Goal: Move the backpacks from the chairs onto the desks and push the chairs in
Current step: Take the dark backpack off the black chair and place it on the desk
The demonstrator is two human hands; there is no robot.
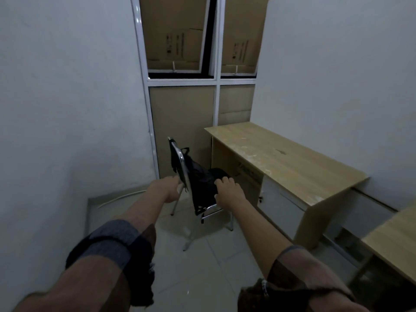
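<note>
A black chair point(180, 158) with a chrome frame stands in the far corner, turned toward the wooden desk point(281, 158) on its right. A black backpack point(200, 174) rests on the seat against the backrest. My left hand point(167, 188) is closed around the chrome edge of the backrest. My right hand point(227, 192) lies on the front of the seat, fingers curled over the dark fabric beside the backpack. The desk top is bare, with a white drawer unit point(279, 206) under it.
A white wall runs along the left, a cardboard-covered window frame point(216, 82) fills the corner behind the chair. A second wooden desk point(396, 242) shows at the right edge. The floor is pale tile point(202, 266).
</note>
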